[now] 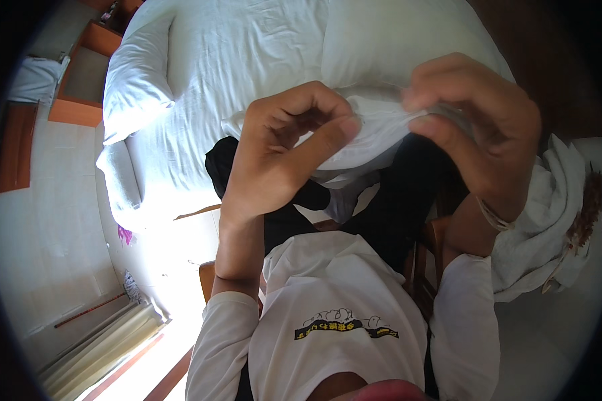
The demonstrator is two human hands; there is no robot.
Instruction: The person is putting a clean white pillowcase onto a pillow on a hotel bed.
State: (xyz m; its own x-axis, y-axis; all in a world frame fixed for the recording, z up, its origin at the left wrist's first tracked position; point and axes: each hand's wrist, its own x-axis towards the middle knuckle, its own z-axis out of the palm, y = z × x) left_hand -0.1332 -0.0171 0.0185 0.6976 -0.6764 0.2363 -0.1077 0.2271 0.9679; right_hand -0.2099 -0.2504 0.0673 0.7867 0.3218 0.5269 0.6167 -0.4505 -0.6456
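A white cloth (373, 143) is drawn up between my hands, over my lap. My left hand (291, 145) pinches its edge between thumb and index finger. On the other side, my right hand (481, 115) has its thumb against the cloth, where the fabric gathers into a taut ridge. The right index fingertip is blurred and a little above the thumb. Whether anything small sits between my fingertips is too fine to make out. Lower parts of the cloth are hidden behind my left hand.
A bed with a white sheet (236, 55) stands ahead, with a white pillow (140, 85) at its left. I sit on a wooden chair (434, 240). White fabric (537, 230) is heaped on my right. Beyond the bed's left side is a wooden cabinet (75, 110); a pale curtain (110, 346) hangs lower left.
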